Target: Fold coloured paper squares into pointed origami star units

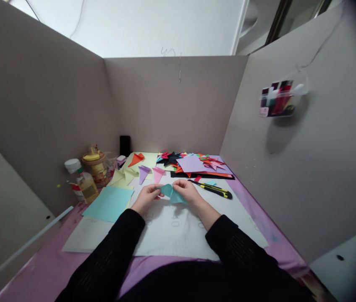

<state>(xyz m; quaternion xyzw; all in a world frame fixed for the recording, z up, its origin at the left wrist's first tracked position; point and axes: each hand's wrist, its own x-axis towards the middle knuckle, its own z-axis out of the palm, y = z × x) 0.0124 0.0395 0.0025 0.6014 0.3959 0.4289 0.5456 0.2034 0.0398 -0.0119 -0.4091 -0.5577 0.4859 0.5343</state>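
Observation:
A small folded piece of turquoise paper (177, 197) is held up between my two hands, a little above the white sheet (165, 235). My left hand (148, 197) pinches its left end between thumb and fingers. On the other side my right hand (187, 191) grips the top right part, and a flap hangs below those fingers. Beyond the hands lie a purple folded paper piece (144, 173), a pink one (158, 174) and an orange one (136, 159). A black and yellow box cutter (214, 189) rests just right of my right hand.
Turquoise paper sheets (108, 203) lie at left, near a bottle (82, 182) and a brown-yellow container (96, 167). At the back is a pile of colourful folded stars (173, 158) with a lilac sheet (192, 164). Grey panels (174, 100) enclose the pink-covered table (39, 268).

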